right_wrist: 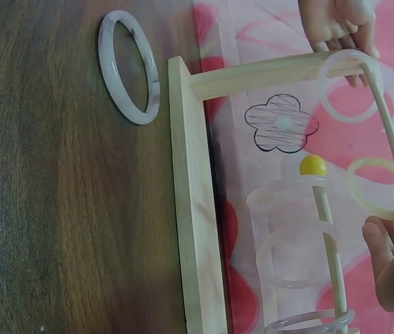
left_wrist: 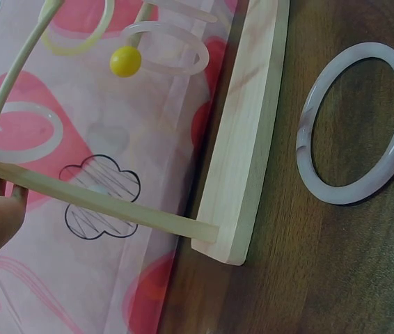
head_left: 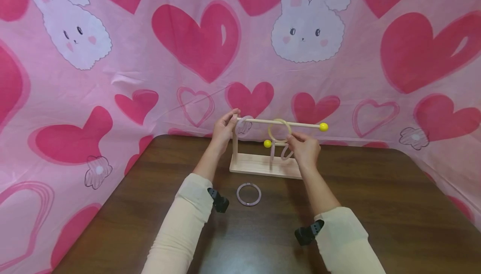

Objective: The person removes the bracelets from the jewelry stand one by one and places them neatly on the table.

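Head view: left hand (head_left: 224, 128) is gripping the rod (head_left: 263, 121) end; right hand (head_left: 305, 148) is pinching a yellow ring (head_left: 279, 131) hanging on it.
Left wrist: pale ring (left_wrist: 357, 124) is lying on the counter (left_wrist: 322, 278) beside the stand (left_wrist: 242, 160).
Right wrist: fingers (right_wrist: 385, 240) are touching the yellow ring.

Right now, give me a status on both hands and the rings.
Left hand grips the rack's top corner. Right hand pinches the yellow ring on the top rod. One pink ring lies loose on table, clear.
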A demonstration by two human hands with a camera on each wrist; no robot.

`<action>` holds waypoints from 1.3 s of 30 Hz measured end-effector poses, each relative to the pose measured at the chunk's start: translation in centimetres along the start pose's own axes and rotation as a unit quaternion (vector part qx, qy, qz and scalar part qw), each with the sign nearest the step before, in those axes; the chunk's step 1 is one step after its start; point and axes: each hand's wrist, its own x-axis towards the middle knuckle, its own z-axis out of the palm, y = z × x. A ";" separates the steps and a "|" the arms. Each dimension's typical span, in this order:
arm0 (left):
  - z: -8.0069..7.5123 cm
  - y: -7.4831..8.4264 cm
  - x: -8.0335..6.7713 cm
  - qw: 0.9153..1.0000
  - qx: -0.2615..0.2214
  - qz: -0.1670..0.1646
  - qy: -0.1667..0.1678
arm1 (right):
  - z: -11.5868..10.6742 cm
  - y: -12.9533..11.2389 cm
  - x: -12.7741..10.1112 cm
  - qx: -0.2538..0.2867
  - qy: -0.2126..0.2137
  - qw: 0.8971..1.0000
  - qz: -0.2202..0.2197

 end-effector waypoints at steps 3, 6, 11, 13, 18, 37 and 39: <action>0.0 0.0 0.0 1.000 -0.001 -0.002 0.000 | 0.0 0.0 0.0 0.016 0.001 1.000 0.002; 0.0 0.1 0.0 1.000 -0.001 -0.005 -0.001 | 0.1 0.0 -0.1 0.042 -0.004 0.999 0.008; 0.0 0.1 0.0 1.000 -0.002 -0.005 -0.001 | 0.2 0.0 -0.1 0.072 -0.002 0.997 0.017; 0.0 0.1 0.1 1.000 -0.003 -0.007 0.000 | 0.2 0.0 -0.1 0.077 0.003 0.997 0.022; 0.0 0.2 0.0 1.000 -0.003 -0.008 -0.003 | 0.1 0.0 0.0 0.097 0.015 0.995 0.031; 0.0 0.1 0.1 1.000 -0.007 -0.015 -0.002 | -0.7 0.2 0.2 0.167 0.066 0.983 0.025; 0.0 0.0 0.1 1.000 -0.007 -0.016 -0.003 | -0.8 0.3 0.2 0.182 0.072 0.980 0.025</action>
